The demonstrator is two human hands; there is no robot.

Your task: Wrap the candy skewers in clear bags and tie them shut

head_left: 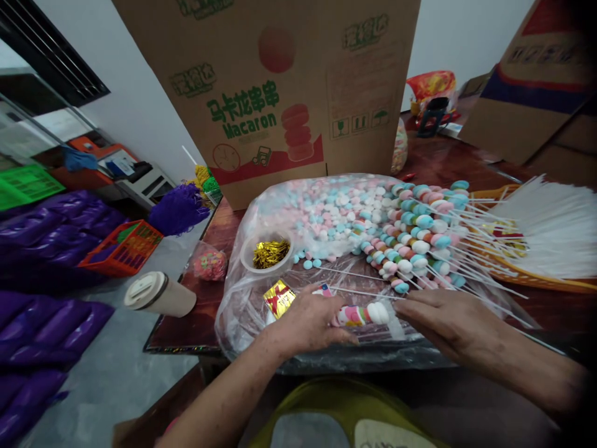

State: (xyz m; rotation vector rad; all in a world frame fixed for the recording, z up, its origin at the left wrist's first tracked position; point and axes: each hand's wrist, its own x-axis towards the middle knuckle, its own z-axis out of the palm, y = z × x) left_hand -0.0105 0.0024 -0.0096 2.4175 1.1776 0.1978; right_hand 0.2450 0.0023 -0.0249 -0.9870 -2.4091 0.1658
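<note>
My left hand (310,317) is closed around a marshmallow skewer (361,314) in a clear printed wrapper, with white marshmallows at its right end. Just to the right is my right hand (450,317), its fingers stretched out and the tips beside the wrapper's clear end; its thumb is hidden. Behind it lies a stack of marshmallow skewers (417,230) in pink, blue and white, their white sticks pointing right. Loose marshmallows (336,208) fill a large clear plastic bag (247,298) under my hands. Left of them are a bowl (245,254) of gold twist ties (271,253) and gold-and-red printed wrappers (278,298).
A tall cardboard box (298,81) stands behind the bag. An orange basket (555,283) with many white sticks (555,230) is at the right. A lidded cup (161,295) and a small bag of candy (211,264) are at the left table edge. Purple sacks (41,348) lie beyond.
</note>
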